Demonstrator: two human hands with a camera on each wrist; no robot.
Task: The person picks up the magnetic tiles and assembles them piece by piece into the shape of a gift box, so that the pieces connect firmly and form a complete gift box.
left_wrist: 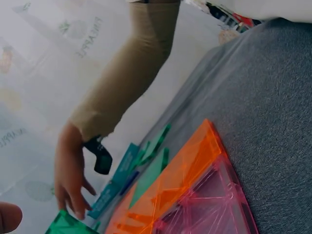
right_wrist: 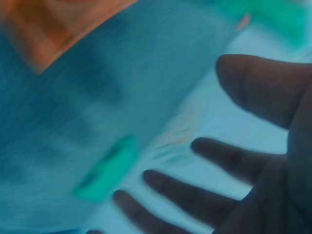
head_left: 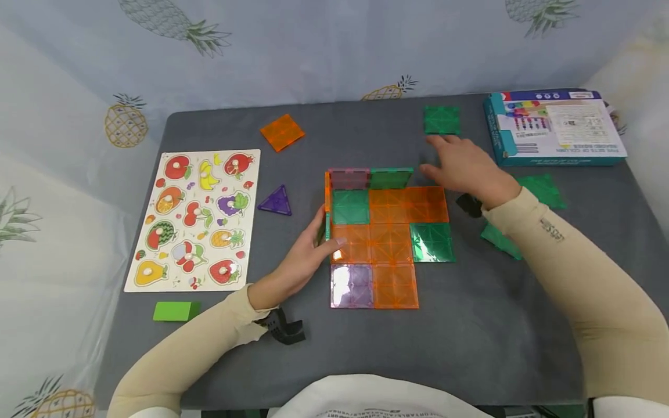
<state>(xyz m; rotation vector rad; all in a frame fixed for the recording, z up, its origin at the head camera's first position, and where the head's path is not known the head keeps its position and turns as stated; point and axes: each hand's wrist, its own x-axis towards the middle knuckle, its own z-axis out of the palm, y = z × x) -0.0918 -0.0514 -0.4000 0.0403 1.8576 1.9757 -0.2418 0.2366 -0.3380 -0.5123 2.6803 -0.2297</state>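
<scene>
In the head view, square magnetic tiles lie joined flat, with an orange tile in the middle. Along the back edge stand a pink tile and a green tile. My left hand is beside the left edge, fingers outside an upright green tile and thumb over the flat tiles; contact is unclear. My right hand reaches over the table's back right with fingers spread and holds nothing. Just beyond its fingertips lies a loose green tile. Blur softens the right wrist view.
A fruit puzzle board, a purple triangle tile, a loose orange tile and a green block lie at left. A box stands back right. Two green tiles lie under the right forearm.
</scene>
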